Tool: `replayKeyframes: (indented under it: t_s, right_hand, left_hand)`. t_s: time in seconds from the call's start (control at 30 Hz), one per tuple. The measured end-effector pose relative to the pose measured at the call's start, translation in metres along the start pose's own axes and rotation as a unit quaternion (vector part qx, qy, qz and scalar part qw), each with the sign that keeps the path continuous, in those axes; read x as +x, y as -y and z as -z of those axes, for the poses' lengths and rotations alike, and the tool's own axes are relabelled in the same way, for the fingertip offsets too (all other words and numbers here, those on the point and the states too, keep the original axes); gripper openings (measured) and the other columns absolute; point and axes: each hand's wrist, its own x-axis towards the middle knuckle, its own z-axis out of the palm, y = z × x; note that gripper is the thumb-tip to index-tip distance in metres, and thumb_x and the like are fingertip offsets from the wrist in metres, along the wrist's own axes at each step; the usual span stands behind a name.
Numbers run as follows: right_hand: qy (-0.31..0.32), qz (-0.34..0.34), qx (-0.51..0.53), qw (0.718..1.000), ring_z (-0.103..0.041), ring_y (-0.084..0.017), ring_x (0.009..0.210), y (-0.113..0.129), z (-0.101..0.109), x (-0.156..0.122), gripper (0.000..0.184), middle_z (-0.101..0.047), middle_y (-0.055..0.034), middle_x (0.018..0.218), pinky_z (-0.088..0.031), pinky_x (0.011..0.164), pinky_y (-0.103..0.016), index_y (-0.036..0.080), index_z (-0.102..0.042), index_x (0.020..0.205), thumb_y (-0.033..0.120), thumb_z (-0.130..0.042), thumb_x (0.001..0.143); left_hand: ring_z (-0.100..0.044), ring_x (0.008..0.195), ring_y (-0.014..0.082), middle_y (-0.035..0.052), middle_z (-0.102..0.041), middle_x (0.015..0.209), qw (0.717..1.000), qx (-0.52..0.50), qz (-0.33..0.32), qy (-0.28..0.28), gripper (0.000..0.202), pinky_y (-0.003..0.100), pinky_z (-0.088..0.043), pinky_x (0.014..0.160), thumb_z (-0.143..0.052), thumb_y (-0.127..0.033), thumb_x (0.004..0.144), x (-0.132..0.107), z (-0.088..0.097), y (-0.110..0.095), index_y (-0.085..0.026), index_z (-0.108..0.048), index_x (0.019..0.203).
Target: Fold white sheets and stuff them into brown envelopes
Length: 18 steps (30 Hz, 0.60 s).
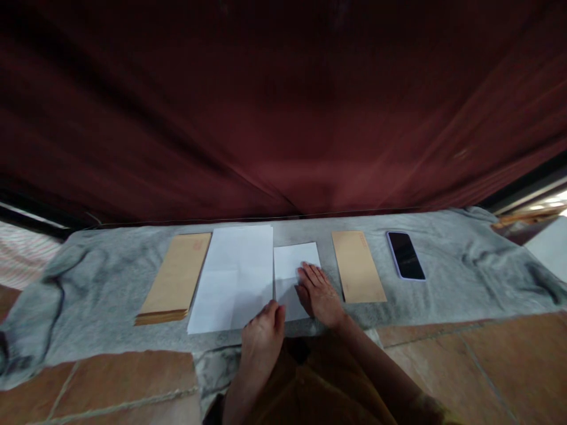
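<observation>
A white sheet of paper point(290, 260), creased across its middle, lies flat in front of me. My right hand point(319, 295) rests on its right side, palm down with fingers stretched out. At the sheet's lower left corner is my left hand point(264, 330), its fingers curled in and the thumb against them. That hand covers the corner, so whether it pinches the paper is hidden. Just left, touching or nearly touching the sheet, is a stack of larger white paper point(234, 265), its lower right corner behind my left hand.
A pile of brown envelopes point(177, 274) lies left of the white stack. One brown envelope point(358, 265) and a phone in a light purple case point(406, 255) lie to the right. Grey cloth point(460, 277) covers the narrow surface; dark red fabric point(283, 130) hangs behind it.
</observation>
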Motion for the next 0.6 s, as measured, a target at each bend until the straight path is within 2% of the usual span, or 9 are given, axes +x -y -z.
replayKeyframes:
  t_s: [0.1, 0.2, 0.33, 0.47, 0.6]
  right_hand:
    - [-0.002, 0.005, -0.003, 1.0, -0.035, -0.027, 0.147, 0.001, -0.001, 0.0, 0.048, -0.041, -0.0136, 0.158, -0.032, 0.121, -0.048, 0.014, -0.05, 0.147, 0.03, -0.045, 0.101]
    - [-0.014, 0.015, -0.021, 1.0, -0.035, -0.026, 0.148, 0.001, -0.005, -0.003, 0.052, -0.04, -0.013, 0.159, -0.032, 0.121, -0.046, 0.014, -0.046, 0.149, 0.023, -0.043, 0.099]
    - [-0.058, 0.012, -0.052, 0.997, -0.037, -0.026, 0.146, 0.001, -0.015, -0.011, 0.054, -0.046, -0.0163, 0.154, -0.032, 0.122, -0.046, 0.007, -0.045, 0.149, 0.016, -0.04, 0.096]
    - [-0.067, 0.015, -0.046, 0.997, -0.042, -0.03, 0.143, 0.006, -0.02, -0.024, 0.05, -0.052, -0.0206, 0.148, -0.037, 0.118, -0.051, 0.005, -0.05, 0.144, 0.021, -0.046, 0.096]
    - [-0.059, -0.014, -0.026, 0.998, -0.047, -0.03, 0.139, 0.017, -0.012, -0.038, 0.049, -0.058, -0.0201, 0.142, -0.039, 0.117, -0.052, 0.008, -0.051, 0.144, 0.026, -0.049, 0.098]
  left_hand:
    - [-0.07, 0.101, 0.0229, 0.0104, -0.073, 0.106, 0.985, 0.044, -0.15, -0.077, 0.032, 0.037, -0.054, 0.088, -0.035, -0.028, 0.102, 0.02, -0.012, -0.012, -0.019, -0.064, 0.112]
    - [-0.05, 0.137, 0.0266, 0.015, -0.057, 0.145, 0.954, 0.099, -0.261, -0.107, 0.045, 0.044, -0.047, 0.109, -0.036, -0.034, 0.103, 0.047, -0.038, -0.018, -0.013, -0.05, 0.141]
    - [-0.039, 0.146, 0.0284, 0.0124, -0.048, 0.154, 0.945, 0.128, -0.283, -0.099, 0.049, 0.049, -0.038, 0.118, -0.034, -0.038, 0.105, 0.073, -0.063, -0.018, -0.014, -0.046, 0.146]
    - [-0.033, 0.149, 0.0286, 0.0077, -0.041, 0.159, 0.945, 0.141, -0.284, -0.081, 0.048, 0.052, -0.033, 0.121, -0.037, -0.04, 0.104, 0.088, -0.066, -0.019, -0.02, -0.047, 0.147]
    - [-0.027, 0.152, 0.0287, 0.0033, -0.036, 0.162, 0.939, 0.171, -0.293, -0.054, 0.048, 0.054, -0.026, 0.123, -0.038, -0.039, 0.104, 0.103, -0.068, -0.026, -0.026, -0.046, 0.148]
